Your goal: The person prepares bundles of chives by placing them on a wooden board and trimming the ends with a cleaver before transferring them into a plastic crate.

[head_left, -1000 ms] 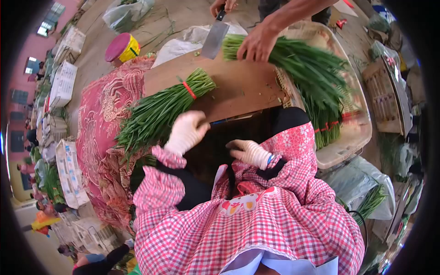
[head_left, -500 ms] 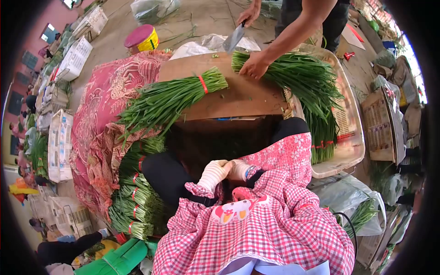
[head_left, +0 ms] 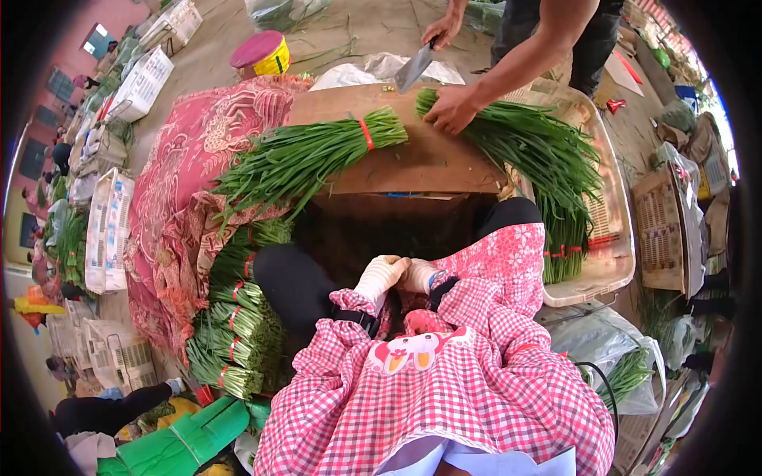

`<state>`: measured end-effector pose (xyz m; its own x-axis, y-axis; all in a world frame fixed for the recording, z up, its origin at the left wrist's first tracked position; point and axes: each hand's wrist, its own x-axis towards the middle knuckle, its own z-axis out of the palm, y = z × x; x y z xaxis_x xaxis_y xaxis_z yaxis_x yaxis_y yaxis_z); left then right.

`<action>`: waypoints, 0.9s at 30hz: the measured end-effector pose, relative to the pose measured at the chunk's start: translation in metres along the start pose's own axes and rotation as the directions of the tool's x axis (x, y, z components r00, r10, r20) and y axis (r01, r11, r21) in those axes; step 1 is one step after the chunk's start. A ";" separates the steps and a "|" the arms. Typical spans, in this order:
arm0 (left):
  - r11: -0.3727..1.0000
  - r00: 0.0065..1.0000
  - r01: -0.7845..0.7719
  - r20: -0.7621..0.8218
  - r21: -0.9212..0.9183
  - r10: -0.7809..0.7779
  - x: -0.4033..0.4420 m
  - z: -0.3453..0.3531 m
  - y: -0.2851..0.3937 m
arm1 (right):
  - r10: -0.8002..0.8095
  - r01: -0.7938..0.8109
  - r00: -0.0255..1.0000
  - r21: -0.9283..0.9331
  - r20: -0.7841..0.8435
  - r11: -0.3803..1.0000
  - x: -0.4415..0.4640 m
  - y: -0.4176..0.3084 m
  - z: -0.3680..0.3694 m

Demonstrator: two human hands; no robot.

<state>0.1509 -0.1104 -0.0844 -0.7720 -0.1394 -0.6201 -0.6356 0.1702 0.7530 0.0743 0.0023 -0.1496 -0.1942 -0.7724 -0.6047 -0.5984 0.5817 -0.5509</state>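
Since the earliest view, my left hand has drawn back from beside the banded chive bundle and met my right hand before my checked smock. Both wrists angle inward, fingers curled and touching; I can't tell whether either grip pinches anything. The bundle lies across the bench and patterned cloth; beyond, a co-worker's hand rests on loose chives.
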 end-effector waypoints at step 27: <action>0.973 0.981 -0.182 -0.096 -0.141 0.169 0.000 -0.004 0.003 | 0.118 -0.105 0.991 0.170 -0.064 0.980 -0.028 -0.032 -0.033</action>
<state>0.1490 -0.1141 -0.0814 -0.8649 -0.2019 -0.4596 -0.4783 0.0534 0.8766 0.0728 -0.0033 -0.0961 -0.3125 -0.7133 -0.6274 -0.4333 0.6948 -0.5740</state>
